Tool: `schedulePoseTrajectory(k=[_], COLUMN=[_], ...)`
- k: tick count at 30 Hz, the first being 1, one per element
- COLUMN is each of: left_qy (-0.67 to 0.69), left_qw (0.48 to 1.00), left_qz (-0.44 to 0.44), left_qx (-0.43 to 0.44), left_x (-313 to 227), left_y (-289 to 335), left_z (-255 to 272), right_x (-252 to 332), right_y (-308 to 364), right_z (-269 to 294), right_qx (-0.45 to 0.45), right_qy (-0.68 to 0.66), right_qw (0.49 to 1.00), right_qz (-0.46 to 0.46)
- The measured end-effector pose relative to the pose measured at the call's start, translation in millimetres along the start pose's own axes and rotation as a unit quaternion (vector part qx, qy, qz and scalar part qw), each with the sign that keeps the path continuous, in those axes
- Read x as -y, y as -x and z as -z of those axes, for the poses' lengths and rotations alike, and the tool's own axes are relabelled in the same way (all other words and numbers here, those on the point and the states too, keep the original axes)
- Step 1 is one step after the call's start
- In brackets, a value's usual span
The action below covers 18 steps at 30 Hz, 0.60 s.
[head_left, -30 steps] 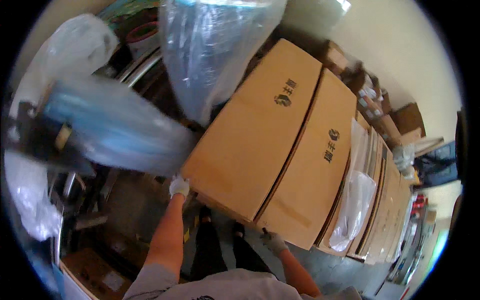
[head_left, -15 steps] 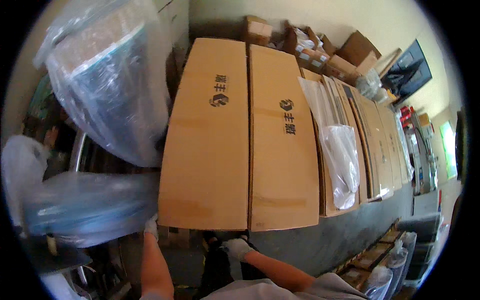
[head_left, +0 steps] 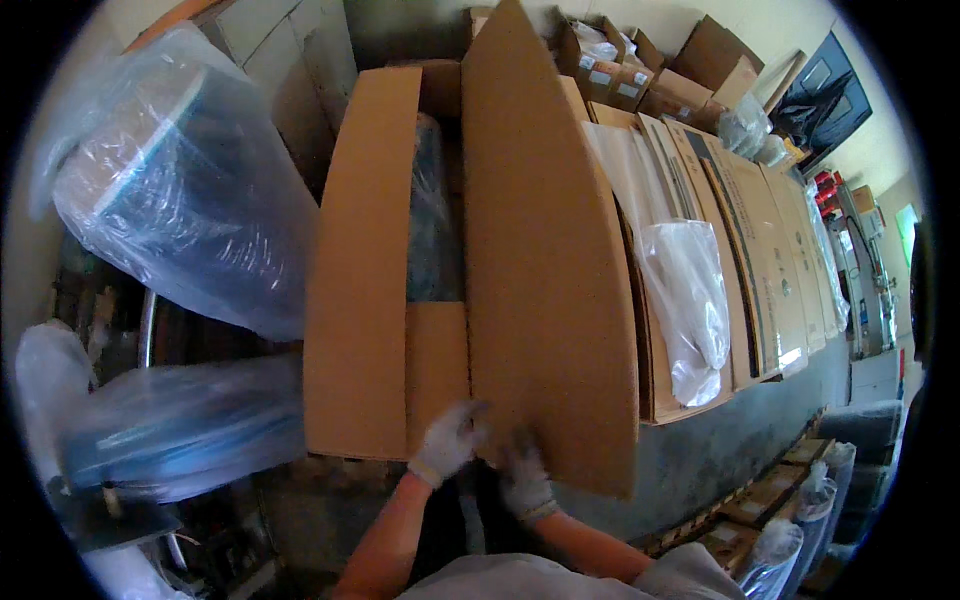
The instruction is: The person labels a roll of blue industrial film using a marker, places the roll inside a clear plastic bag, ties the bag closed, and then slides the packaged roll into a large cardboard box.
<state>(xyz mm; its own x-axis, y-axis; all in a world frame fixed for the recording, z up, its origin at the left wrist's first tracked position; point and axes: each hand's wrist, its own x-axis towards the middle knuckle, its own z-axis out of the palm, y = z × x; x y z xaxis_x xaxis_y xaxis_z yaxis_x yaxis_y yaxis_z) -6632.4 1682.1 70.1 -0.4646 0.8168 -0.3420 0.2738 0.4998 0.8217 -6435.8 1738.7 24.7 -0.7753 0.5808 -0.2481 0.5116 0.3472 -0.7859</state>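
A long cardboard box lies in front of me with its left flap (head_left: 360,280) and wide right flap (head_left: 540,280) raised apart. Between them, a dark blue-grey roll (head_left: 426,215) in clear plastic shows inside. At the near end, a short flap (head_left: 437,370) covers part of the opening. My left hand (head_left: 447,442), in a pale work glove, is by this short flap, fingers apart and nothing visible in them. My right hand (head_left: 525,480), gloved too, is at the near lower part of the right flap; its fingers are smeared by motion, so its grip is unclear.
Plastic-wrapped blue rolls (head_left: 190,190) lean at the left. Flattened cardboard sheets (head_left: 745,260) lie stacked to the right, with a clear plastic bag (head_left: 690,300) on top. Opened cartons (head_left: 610,65) line the back wall. More wrapped rolls (head_left: 775,550) are at the lower right.
The box's two long flaps, closed before, are now swung up and apart, exposing the wrapped roll. My left hand has moved right to the box's near end; my right hand has moved slightly right.
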Motion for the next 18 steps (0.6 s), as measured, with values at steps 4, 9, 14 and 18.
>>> schedulePoseTrajectory(k=[4,9,14,18], left_qy=[-0.256,-0.4,-0.451,-0.31], left_qw=[0.926,0.834,0.846,0.879], left_qz=[0.244,0.313,0.239,0.297], left_qx=[-0.13,-0.215,-0.156,-0.206], left_x=[74,173,136,132], left_y=[-47,-40,-33,33], left_z=[-37,-46,3,69], right_x=[-75,-148,-189,-187], right_y=[-34,-100,-136,-144], right_z=[45,56,62,83], right_qx=[-0.174,-0.15,-0.096,-0.118], right_qy=[0.043,0.139,0.143,0.165], right_qw=[0.979,0.957,0.948,0.933], right_qz=[-0.099,-0.206,-0.267,-0.298])
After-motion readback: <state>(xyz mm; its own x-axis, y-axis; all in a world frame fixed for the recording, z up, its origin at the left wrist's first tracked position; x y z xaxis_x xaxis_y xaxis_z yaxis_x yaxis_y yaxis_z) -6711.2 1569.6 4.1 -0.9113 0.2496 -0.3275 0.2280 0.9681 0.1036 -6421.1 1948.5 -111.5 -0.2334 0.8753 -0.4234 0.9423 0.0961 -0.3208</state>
